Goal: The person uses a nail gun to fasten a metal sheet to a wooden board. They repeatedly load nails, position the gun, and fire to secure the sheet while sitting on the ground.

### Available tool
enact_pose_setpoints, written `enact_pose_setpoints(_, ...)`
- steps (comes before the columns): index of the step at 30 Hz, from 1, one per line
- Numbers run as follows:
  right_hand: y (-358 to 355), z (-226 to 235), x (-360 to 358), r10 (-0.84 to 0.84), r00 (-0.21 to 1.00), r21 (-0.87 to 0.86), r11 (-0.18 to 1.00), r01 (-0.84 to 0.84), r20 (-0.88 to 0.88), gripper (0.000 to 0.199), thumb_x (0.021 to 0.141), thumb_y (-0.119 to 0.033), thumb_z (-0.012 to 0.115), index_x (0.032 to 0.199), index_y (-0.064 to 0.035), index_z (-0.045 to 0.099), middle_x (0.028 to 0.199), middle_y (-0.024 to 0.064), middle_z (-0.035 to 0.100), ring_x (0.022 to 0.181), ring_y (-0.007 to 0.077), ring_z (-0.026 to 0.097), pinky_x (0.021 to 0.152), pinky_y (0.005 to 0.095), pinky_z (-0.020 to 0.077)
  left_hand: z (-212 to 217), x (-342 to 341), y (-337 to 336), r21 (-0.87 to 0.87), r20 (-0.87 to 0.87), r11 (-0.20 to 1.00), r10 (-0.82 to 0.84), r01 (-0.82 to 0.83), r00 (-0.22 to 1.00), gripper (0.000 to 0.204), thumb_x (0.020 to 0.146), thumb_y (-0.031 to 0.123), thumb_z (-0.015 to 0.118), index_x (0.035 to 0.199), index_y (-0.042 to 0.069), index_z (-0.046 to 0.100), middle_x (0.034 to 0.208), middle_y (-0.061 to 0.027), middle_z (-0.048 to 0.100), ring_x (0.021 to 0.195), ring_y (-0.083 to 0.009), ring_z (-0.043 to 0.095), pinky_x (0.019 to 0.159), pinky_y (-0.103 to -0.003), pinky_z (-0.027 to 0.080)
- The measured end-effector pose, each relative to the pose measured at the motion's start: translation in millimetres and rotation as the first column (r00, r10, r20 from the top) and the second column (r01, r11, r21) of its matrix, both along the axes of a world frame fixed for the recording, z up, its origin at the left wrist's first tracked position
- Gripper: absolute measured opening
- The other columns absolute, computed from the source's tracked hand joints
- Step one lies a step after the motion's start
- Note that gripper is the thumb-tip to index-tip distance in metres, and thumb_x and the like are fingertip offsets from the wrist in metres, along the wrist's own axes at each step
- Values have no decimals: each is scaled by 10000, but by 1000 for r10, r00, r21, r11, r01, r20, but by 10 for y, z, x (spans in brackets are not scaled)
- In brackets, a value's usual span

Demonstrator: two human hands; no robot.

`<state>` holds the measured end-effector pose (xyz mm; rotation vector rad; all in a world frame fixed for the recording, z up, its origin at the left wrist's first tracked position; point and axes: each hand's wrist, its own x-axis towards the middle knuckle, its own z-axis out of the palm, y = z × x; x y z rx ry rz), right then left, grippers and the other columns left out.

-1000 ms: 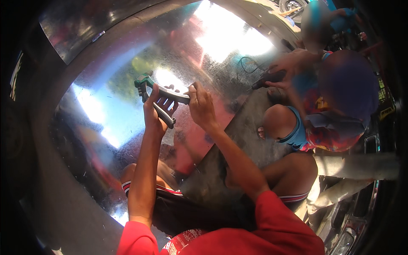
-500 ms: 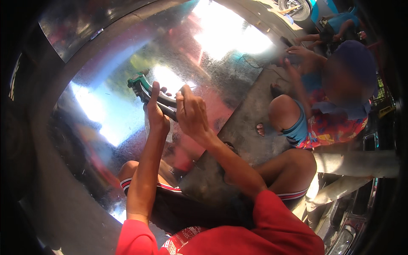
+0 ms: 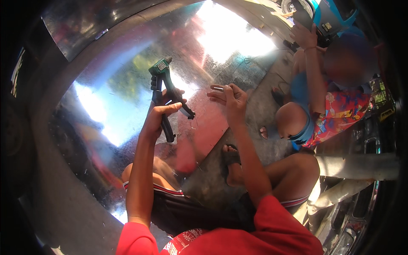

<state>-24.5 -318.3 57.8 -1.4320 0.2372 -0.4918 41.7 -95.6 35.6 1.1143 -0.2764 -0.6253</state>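
Observation:
A hand riveter with a green head and black handles is in my left hand, head pointing up and away. Its two handles stand spread apart, and a thin wire catch hangs off the end of one. My fingers wrap round the handles. To the right of the riveter and apart from it, my right hand pinches a small, thin, silvery pin-like piece; its exact kind is too small to tell. Beneath both hands lies a shiny sheet of metal with bright reflections.
Close on my right sits another person in a bright patterned garment, one hand raised. A thin wire loop lies near the sheet's far right edge. Pale poles stand at the right, with a blue vehicle behind. Another dark sheet is at far left.
My right hand has left the riveter and moved right. The riveter's handles, together before, are now apart, and its head has swung right. The other person's hand has risen.

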Motion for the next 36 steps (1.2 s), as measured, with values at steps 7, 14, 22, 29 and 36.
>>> enact_pose_setpoints(7,-45,391,160,42,997,39,998,-44,63,250,1027,-162,523,914,38,621,906,178,716,771,230,725,710,331,589,-56,-13,-77,-525,-37,792,-386,310,922,689,756,231,710,1334,-81,502,1274,-216,603,1140,-337,638,994,-470,484)
enact_pose_setpoints(14,-56,684,306,220,962,-117,972,-203,159,283,1037,-181,556,915,59,642,840,133,714,721,168,704,671,291,570,-143,-80,-139,-629,-25,664,-538,405,843,679,696,312,747,1220,-68,541,1140,-210,640,999,-352,680,919,-469,537)
enact_pose_setpoints(22,-211,905,248,319,947,-435,858,-272,36,265,1041,-193,564,968,44,659,828,82,705,773,102,653,719,266,538,-154,-23,-107,-616,-14,633,-604,469,797,656,675,279,745,1199,-74,567,1121,-195,653,1004,-351,684,889,-429,542)
enact_pose_setpoints(29,-84,987,185,364,931,-554,782,-287,31,291,1039,-208,570,856,17,560,694,50,517,654,112,417,613,308,417,-133,-179,-98,-615,-10,586,-675,528,738,686,608,179,746,1210,-95,566,1164,-206,633,1059,-355,683,857,-359,535)
enact_pose_setpoints(36,7,1162,327,448,879,-706,568,-423,-166,330,1034,-219,552,822,29,498,638,156,378,577,219,332,574,385,365,-143,-347,-81,-547,-33,596,-717,588,696,736,639,3,718,1326,-90,472,1307,-262,558,1182,-419,623,817,-402,532)
